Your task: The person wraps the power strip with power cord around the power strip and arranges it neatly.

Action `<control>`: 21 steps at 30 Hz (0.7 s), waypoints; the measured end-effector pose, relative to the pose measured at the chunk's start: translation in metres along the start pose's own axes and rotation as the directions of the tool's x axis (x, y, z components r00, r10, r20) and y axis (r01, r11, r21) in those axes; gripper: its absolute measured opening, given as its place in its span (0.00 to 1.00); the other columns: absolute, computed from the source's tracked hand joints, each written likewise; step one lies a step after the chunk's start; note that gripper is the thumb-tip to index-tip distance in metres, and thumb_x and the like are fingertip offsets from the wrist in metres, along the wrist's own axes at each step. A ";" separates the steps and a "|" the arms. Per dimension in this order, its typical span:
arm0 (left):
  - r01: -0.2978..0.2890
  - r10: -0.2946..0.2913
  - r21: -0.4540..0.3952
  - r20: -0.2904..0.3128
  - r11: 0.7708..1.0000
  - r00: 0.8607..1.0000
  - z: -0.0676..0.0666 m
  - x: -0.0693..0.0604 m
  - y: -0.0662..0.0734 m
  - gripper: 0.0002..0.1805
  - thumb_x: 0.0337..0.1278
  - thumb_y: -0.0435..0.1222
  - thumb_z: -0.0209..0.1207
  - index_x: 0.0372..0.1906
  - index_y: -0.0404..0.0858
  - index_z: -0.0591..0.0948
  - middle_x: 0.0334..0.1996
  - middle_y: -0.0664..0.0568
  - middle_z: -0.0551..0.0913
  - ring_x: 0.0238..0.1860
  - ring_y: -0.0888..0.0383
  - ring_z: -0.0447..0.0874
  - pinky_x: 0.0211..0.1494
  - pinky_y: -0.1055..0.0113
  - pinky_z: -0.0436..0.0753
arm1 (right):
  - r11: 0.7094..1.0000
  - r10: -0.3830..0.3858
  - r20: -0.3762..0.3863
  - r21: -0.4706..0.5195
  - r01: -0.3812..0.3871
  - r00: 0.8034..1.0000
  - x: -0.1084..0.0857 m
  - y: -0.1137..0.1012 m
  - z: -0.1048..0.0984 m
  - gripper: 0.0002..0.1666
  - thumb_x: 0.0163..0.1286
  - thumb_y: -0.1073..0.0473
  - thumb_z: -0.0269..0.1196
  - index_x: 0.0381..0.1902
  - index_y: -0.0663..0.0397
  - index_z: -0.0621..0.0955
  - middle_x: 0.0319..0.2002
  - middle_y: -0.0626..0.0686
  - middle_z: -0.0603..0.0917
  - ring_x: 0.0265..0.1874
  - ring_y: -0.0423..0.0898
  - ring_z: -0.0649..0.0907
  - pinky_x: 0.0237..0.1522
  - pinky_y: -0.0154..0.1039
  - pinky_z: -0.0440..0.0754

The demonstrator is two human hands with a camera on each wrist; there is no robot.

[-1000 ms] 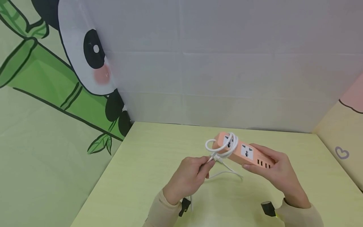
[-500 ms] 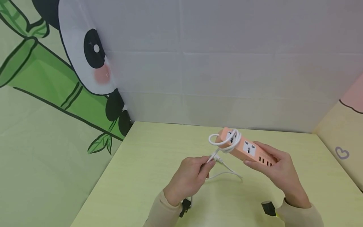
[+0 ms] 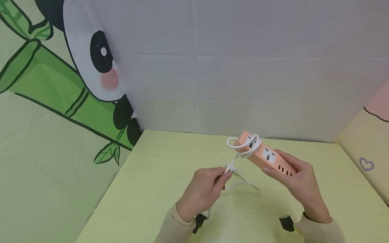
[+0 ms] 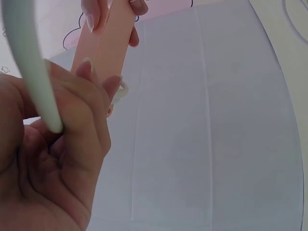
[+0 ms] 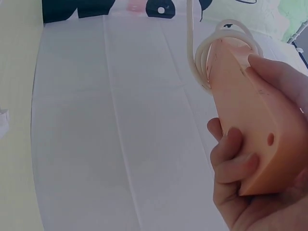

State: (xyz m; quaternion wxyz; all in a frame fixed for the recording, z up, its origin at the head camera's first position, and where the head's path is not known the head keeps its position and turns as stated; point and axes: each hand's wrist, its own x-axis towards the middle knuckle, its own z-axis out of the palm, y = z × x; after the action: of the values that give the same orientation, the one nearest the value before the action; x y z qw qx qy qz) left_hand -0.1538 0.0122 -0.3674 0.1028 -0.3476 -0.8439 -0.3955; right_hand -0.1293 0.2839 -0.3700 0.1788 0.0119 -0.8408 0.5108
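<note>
An orange-pink power strip with white sockets and several USB ports is held up, tilted, above the table. My right hand grips its lower right end, and in the right wrist view the fingers wrap round its plain underside. White cord is wound several times around the strip's upper left end. My left hand pinches the cord's free run a little below the strip; in the left wrist view the curled fingers hold the cord up close. A white plug shows just behind the left fingertips.
The pale yellow-green table stretches under both hands. A length of cord shows to the right of the left hand. A grey-white wall sheet stands behind, with a panda and bamboo print at left. Black wrist cameras sit at the sleeves.
The power strip's wound end has risen and shifted right, tilting more steeply, and the cord between it and my left hand has lengthened. My left hand has hardly moved.
</note>
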 end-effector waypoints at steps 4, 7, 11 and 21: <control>-0.025 0.024 -0.034 -0.020 0.999 1.000 0.001 0.000 0.002 0.13 0.74 0.38 0.57 0.28 0.44 0.79 0.16 0.62 0.69 0.16 0.73 0.59 0.21 0.81 0.61 | 1.000 0.009 -0.009 0.003 -0.009 1.000 0.000 0.000 0.000 0.36 0.59 0.61 0.77 0.65 0.54 0.80 0.45 0.30 0.84 0.33 0.39 0.79 0.29 0.32 0.79; -0.005 0.005 -0.104 -0.004 0.995 1.000 0.001 -0.001 0.003 0.09 0.74 0.37 0.58 0.34 0.42 0.83 0.17 0.61 0.71 0.15 0.77 0.63 0.20 0.81 0.66 | 1.000 0.030 -0.037 0.002 -0.030 0.999 0.000 0.000 -0.002 0.35 0.59 0.60 0.77 0.65 0.52 0.80 0.43 0.31 0.85 0.33 0.38 0.79 0.29 0.32 0.79; 0.045 -0.038 -0.185 0.037 0.982 0.999 0.002 -0.003 0.003 0.06 0.73 0.36 0.58 0.43 0.41 0.84 0.19 0.59 0.75 0.15 0.79 0.69 0.20 0.78 0.74 | 0.998 0.069 -0.068 -0.001 -0.069 0.995 0.000 0.001 -0.006 0.35 0.60 0.57 0.76 0.66 0.49 0.80 0.43 0.33 0.84 0.33 0.38 0.79 0.29 0.32 0.79; 0.028 -0.025 -0.147 0.023 0.989 0.999 0.003 -0.002 0.006 0.07 0.73 0.37 0.58 0.43 0.41 0.84 0.19 0.59 0.75 0.15 0.80 0.68 0.21 0.80 0.74 | 0.997 0.083 -0.069 0.001 -0.083 0.994 0.002 -0.001 -0.008 0.36 0.60 0.57 0.76 0.66 0.49 0.79 0.43 0.32 0.84 0.33 0.37 0.79 0.29 0.32 0.79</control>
State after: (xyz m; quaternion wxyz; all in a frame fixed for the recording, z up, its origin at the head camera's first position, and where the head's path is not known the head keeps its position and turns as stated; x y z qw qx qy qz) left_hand -0.1479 0.0160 -0.3665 0.0628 -0.3473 -0.8180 -0.4543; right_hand -0.1284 0.2906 -0.3653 0.1863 -0.0408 -0.8345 0.5170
